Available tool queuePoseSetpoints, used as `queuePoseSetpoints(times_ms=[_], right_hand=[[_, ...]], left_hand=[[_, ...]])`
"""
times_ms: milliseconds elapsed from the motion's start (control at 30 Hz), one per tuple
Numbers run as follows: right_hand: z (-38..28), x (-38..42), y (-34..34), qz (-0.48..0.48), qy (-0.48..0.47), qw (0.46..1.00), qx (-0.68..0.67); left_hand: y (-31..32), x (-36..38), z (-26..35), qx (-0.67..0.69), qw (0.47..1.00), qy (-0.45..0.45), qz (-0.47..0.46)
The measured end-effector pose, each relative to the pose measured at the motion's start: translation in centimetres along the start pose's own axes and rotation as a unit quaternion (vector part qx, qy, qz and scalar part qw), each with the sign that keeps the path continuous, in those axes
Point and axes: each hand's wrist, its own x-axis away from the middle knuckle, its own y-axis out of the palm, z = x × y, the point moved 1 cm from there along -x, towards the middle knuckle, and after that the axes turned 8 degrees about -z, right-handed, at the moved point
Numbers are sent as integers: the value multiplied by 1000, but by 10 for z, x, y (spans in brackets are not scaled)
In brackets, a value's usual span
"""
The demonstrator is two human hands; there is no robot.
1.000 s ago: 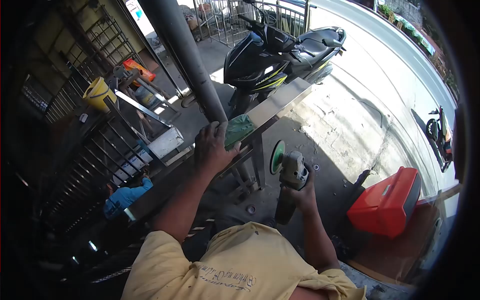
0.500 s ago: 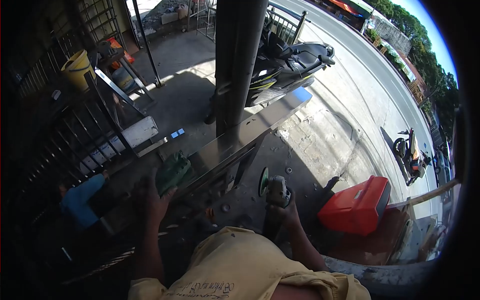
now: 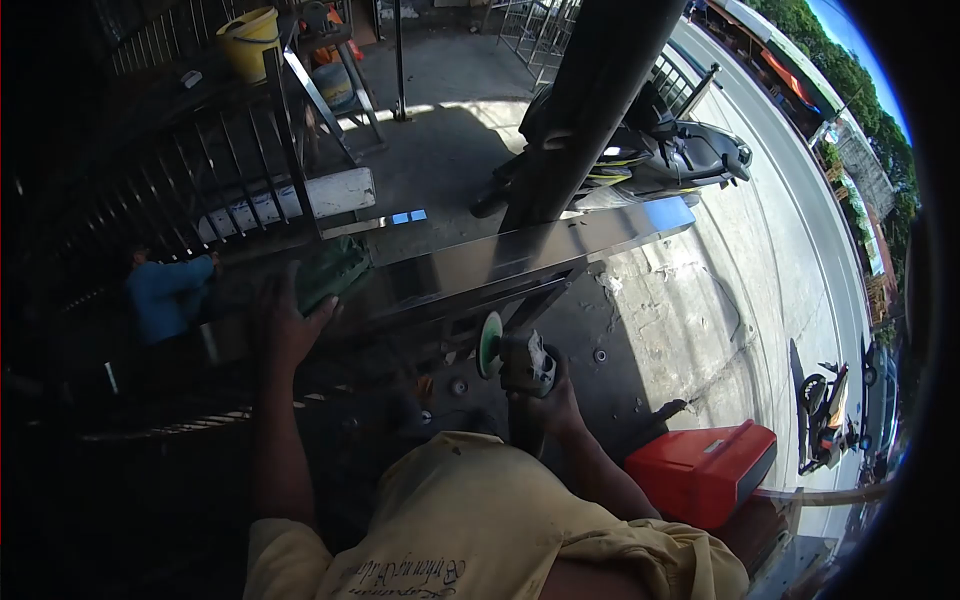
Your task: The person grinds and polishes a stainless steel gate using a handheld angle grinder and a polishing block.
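In my right hand (image 3: 548, 400) is an angle grinder (image 3: 528, 365), held over the floor in front of my body. Its green-faced disc (image 3: 489, 345) points left, toward the near side of the long metal beam (image 3: 440, 275). My left hand (image 3: 287, 328) reaches forward to the darker left part of the beam. Its thumb and fingers are around the near end of a crumpled green cloth (image 3: 335, 272), which lies on the beam's top face. Shadow hides part of the fingers.
A dark post (image 3: 590, 100) rises behind the beam. A person in blue (image 3: 165, 298) crouches at the left. A red box (image 3: 700, 470) sits at my right, and a motorcycle (image 3: 690, 155) stands beyond the post. Small round pieces (image 3: 459, 386) lie on the floor.
My view has turned, shifting the surroundings. My left hand and the green cloth have moved left along the beam, away from the post. The grinder stays in my right hand.
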Motion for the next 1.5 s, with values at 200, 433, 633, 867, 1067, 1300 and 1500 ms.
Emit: queuePoseSetpoints(times_ms=[200,433,633,867,1067,1300,1500], right_hand=[[-20,-14,-35,-23,-36,999,-9],[-83,-62,-103,8,13,986,166],[-153,-103,-125,12,71,971,227],[-183,-87,-14,-26,51,968,246],[-195,-57,99,-117,-23,977,174],[-167,-62,-26,57,61,970,230],[-168,-71,-123,112,159,935,296]], left_hand=[[1,-3,0,-6,999,-18,-27],[-32,-3,-2,23,994,-28,-107],[-28,6,-31,62,993,-76,-63],[-3,6,-57,-32,994,-93,51],[-9,12,-62,12,989,-119,86],[0,33,-67,-16,983,-95,154],[0,34,-64,-15,981,-87,174]])
